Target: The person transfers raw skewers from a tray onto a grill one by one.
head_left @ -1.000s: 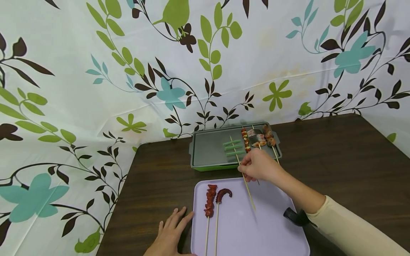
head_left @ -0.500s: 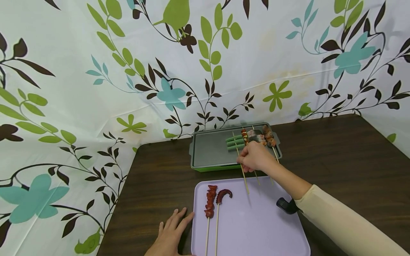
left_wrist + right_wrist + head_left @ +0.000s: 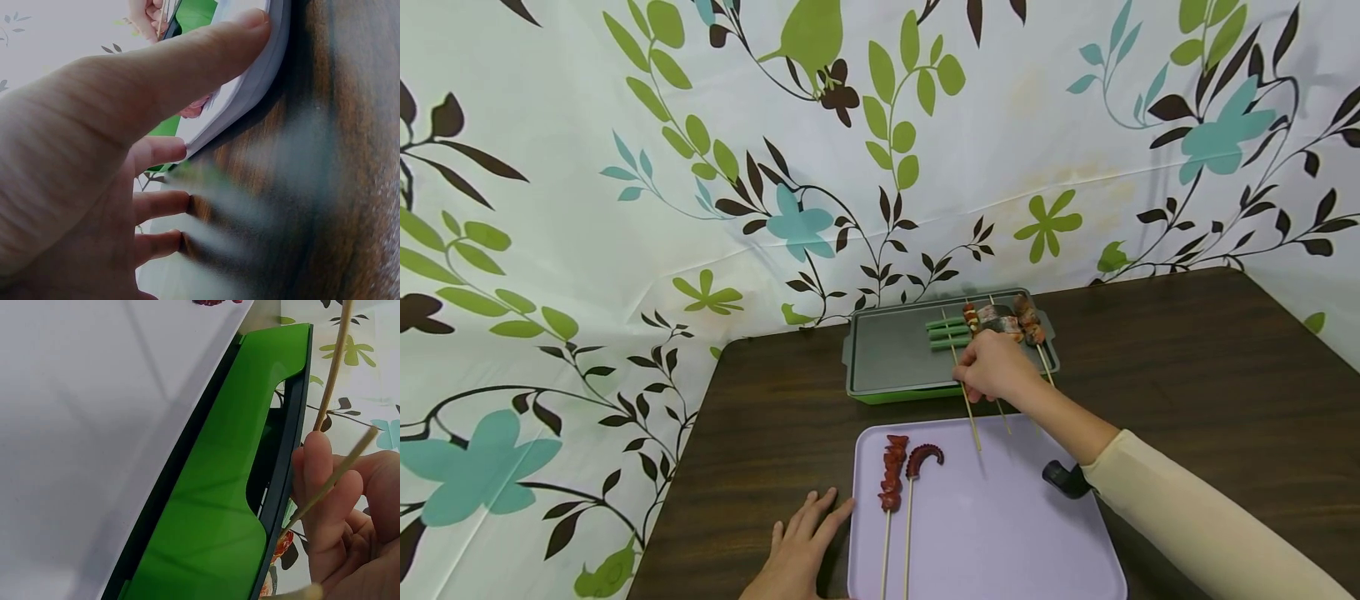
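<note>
My right hand [image 3: 996,365] pinches the bamboo stick of a skewer with green vegetable pieces [image 3: 950,342], over the front edge of the dark grill plate [image 3: 887,354]. The green pieces lie at the plate's middle right, and the stick slants down over the lilac tray [image 3: 1000,542]. In the right wrist view a stick [image 3: 334,369] rises from behind the fingertips. My left hand [image 3: 793,550] lies with spread fingers at the tray's left edge; the thumb [image 3: 187,56] reaches over the rim in the left wrist view. On the tray lie a red meat skewer [image 3: 891,475] and an octopus tentacle skewer [image 3: 922,457].
To the right on the plate lie a red-and-yellow skewer [image 3: 972,318], a fish skewer [image 3: 1000,319] and a browned meat skewer [image 3: 1028,318]. The grill has a green base [image 3: 206,506]. A patterned cloth [image 3: 887,167] hangs behind the dark wooden table [image 3: 760,417].
My right hand has shifted slightly up and left, moving the green vegetable skewer farther onto the plate, closer to the red-and-yellow skewer. The left hand has stayed in place.
</note>
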### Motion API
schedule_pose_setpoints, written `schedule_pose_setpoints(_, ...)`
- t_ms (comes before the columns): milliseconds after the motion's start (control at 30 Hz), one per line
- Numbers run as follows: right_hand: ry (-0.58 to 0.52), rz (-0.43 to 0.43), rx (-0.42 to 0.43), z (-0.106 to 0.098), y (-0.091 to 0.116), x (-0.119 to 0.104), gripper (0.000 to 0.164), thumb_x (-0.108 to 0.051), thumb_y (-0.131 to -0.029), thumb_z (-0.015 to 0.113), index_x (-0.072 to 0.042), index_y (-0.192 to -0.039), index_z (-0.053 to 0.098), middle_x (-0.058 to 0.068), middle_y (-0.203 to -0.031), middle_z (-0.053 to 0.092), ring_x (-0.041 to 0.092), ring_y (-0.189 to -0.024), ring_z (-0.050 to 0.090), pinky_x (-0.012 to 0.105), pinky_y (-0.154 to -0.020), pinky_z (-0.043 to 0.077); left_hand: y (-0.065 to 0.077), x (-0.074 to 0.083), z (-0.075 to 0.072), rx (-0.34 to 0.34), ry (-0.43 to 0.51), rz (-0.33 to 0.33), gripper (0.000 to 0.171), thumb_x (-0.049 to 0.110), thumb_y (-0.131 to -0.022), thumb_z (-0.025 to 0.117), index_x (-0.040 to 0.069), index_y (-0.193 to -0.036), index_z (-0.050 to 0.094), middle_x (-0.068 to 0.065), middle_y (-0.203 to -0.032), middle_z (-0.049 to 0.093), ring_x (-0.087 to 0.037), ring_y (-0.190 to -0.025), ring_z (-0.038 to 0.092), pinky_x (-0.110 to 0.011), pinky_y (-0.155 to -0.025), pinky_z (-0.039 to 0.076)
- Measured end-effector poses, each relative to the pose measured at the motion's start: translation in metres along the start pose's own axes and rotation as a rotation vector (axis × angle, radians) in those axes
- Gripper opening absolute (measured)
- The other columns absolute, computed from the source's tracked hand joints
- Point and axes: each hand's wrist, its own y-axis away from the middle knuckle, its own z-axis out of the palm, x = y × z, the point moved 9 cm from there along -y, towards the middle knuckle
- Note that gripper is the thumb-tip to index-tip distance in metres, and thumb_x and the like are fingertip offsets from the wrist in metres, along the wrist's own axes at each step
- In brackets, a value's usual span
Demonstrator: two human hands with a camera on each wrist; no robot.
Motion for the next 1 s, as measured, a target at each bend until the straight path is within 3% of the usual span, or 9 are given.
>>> schedule_pose_setpoints(800,-0.019,0.001,0.035,-0.003,0.012,-0.003,0.02,-0.026,-0.091,0.065,-0.014,-0.078,0.074,0.002,-0.053,0.063,0.017,-0.044,0.057,0.03,-0.044,0.042,0.0,0.001,-0.002,0.022,-0.008,0.022,0.113,0.078,-0.056,0.071,0.029,-0.15,0.031,-0.018,-0.151,0.031,-0.05,-0.135,0.026,-0.085,-0.082,0.018)
schedule_pose_setpoints(1000,-0.014,-0.067,0.067,-0.006,0.023,-0.017,0.017,-0.025,-0.09,0.066,-0.013,-0.082,0.075,-0.003,-0.05,0.061,0.015,-0.045,0.058,0.03,-0.046,0.043,0.0,0.002,-0.003,0.036,-0.004,0.044,0.108,0.076,-0.06,0.069,0.027,-0.149,0.032,-0.019,-0.15,0.032,-0.052,-0.134,0.027,-0.085,-0.08,0.019)
